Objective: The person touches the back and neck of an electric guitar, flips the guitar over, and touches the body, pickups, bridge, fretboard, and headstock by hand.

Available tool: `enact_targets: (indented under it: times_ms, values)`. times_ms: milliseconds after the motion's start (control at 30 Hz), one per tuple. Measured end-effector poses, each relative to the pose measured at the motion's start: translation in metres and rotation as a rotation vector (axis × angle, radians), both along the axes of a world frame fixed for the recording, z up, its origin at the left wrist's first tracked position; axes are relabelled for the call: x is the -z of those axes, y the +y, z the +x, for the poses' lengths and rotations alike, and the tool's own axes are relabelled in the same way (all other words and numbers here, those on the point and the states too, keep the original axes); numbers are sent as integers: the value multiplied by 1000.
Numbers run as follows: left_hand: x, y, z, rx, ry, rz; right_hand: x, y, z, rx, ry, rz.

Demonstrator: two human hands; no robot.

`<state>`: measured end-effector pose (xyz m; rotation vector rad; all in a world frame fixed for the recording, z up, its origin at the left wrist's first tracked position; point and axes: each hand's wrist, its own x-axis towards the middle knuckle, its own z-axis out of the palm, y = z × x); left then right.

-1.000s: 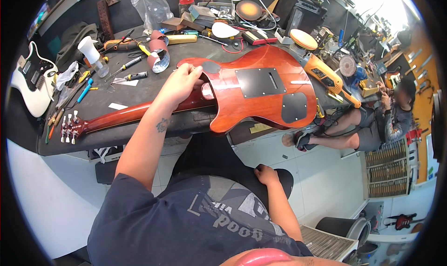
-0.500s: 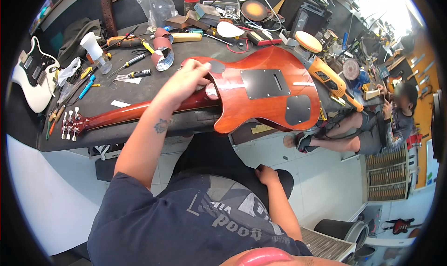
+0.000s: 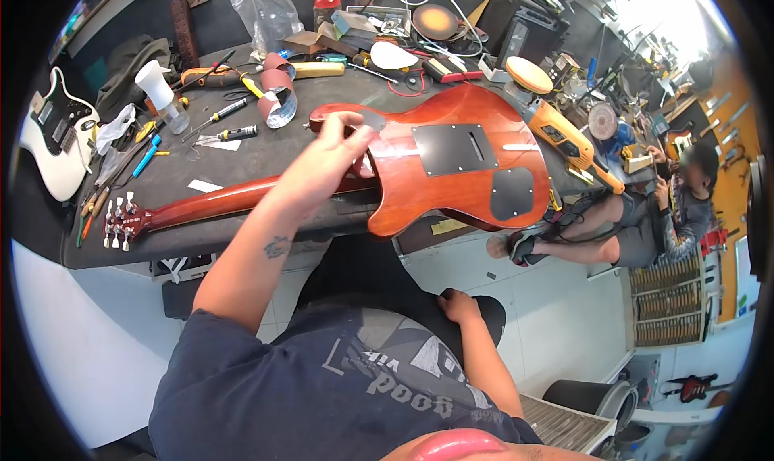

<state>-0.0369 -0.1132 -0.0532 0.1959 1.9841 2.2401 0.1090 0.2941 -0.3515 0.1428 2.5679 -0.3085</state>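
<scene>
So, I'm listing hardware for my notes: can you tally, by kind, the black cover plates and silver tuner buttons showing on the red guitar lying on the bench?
Black cover plates: 3
Silver tuner buttons: 6
Total: 9

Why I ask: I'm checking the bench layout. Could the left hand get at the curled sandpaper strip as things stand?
Probably yes. The curled sandpaper strip lies on the bench just past the guitar's horn, close to the left hand, with nothing tall visible between.

Left hand (image 3: pixel 332 156) shifted closer to small oval cover (image 3: pixel 376 120) on guitar (image 3: pixel 439 191); thumb and forefinger now spread wider apart.
</scene>
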Motion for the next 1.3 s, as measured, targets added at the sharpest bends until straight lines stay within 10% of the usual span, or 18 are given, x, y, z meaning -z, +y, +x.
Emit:
enact_targets:
  times_ms: [1300]
  values:
    - [36, -28, -13, -37, 2, 250, -2, -6, 1, -22, -52, 39]
